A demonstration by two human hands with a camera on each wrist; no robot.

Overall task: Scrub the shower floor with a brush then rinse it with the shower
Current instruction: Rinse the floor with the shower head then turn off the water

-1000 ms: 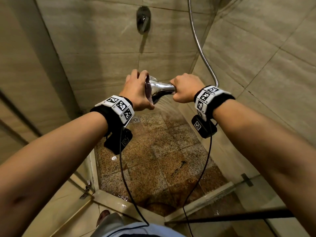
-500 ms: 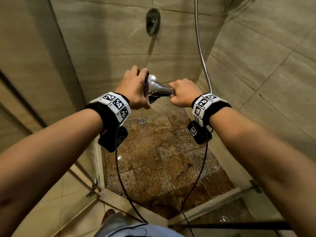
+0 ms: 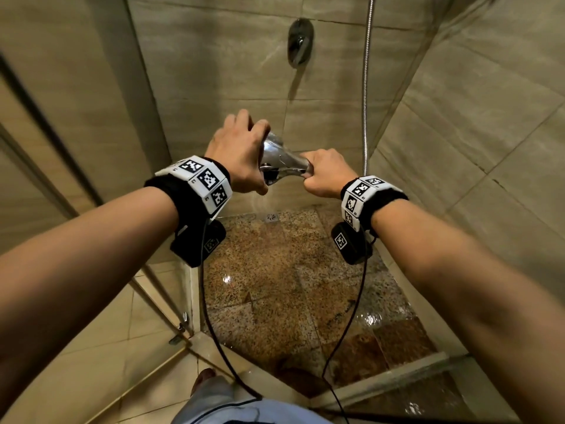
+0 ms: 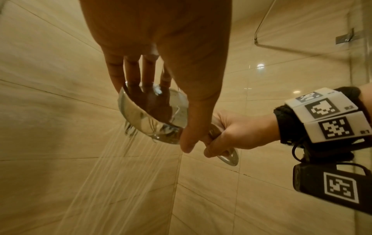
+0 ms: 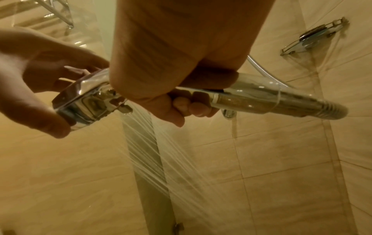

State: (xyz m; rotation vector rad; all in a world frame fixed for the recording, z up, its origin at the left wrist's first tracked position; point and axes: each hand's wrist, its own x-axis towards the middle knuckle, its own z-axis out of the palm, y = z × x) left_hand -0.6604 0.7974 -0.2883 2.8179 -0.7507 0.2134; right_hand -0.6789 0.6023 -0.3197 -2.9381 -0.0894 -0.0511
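Note:
I hold a chrome hand shower (image 3: 282,162) (image 4: 155,117) (image 5: 88,97) out over the wet speckled shower floor (image 3: 275,286). My right hand (image 3: 324,175) (image 4: 231,135) (image 5: 181,89) grips its handle in a fist. My left hand (image 3: 241,151) (image 4: 161,89) (image 5: 40,89) cups the round spray head from above, fingers and thumb curled round its rim. Water sprays (image 5: 157,143) down from the head toward the back of the floor. No brush shows in any view.
A metal hose (image 3: 365,87) hangs along the right corner. The wall valve (image 3: 299,44) sits high on the back wall. A small drain (image 3: 271,217) lies at the far edge of the floor. Glass door frame (image 3: 171,301) and threshold (image 3: 382,384) border the near side.
Both hands and the shower head have stayed together while the view shifted, so they sit further right and higher in frame. The grip on the head and handle is unchanged.

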